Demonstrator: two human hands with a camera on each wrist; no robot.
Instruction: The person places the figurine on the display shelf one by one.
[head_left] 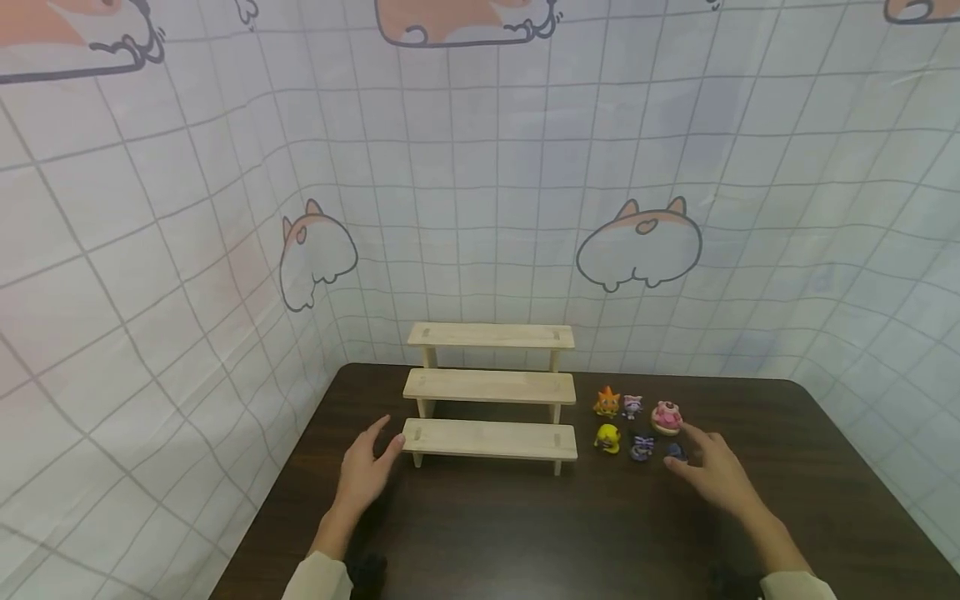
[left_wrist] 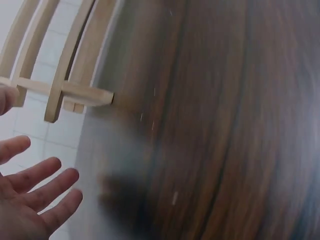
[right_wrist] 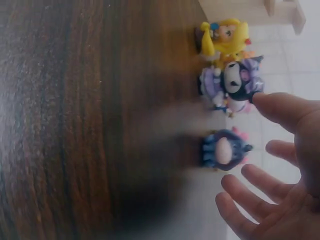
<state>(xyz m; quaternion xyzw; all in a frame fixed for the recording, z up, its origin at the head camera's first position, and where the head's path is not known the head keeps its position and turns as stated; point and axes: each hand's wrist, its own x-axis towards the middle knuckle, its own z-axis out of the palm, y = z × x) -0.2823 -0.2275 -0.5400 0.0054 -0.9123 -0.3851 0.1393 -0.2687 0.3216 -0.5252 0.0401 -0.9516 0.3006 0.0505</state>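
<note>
My left hand point(head_left: 363, 471) hovers by the left end of a three-tier wooden display stand point(head_left: 491, 437), fingers spread and holding nothing. In the left wrist view, my fingers point(left_wrist: 52, 187) are beside the stand's end. On the right, my right hand point(head_left: 720, 475) reaches over a small blue figurine point(head_left: 677, 452), which it partly covers. The right wrist view shows this blue figurine point(right_wrist: 225, 150) upright between my spread thumb and fingers, not gripped. Nearby stand a black-and-purple figurine point(right_wrist: 240, 80), close to my thumb tip in that view, and a yellow figurine point(head_left: 607, 439).
Behind these stand an orange figurine point(head_left: 607, 403), a pale purple one point(head_left: 632, 406) and a pink one on a tan base point(head_left: 667, 417). All stand on a dark wood table point(head_left: 487, 517), right of the stand. A white grid-patterned cloth point(head_left: 495, 167) hangs behind and along both sides.
</note>
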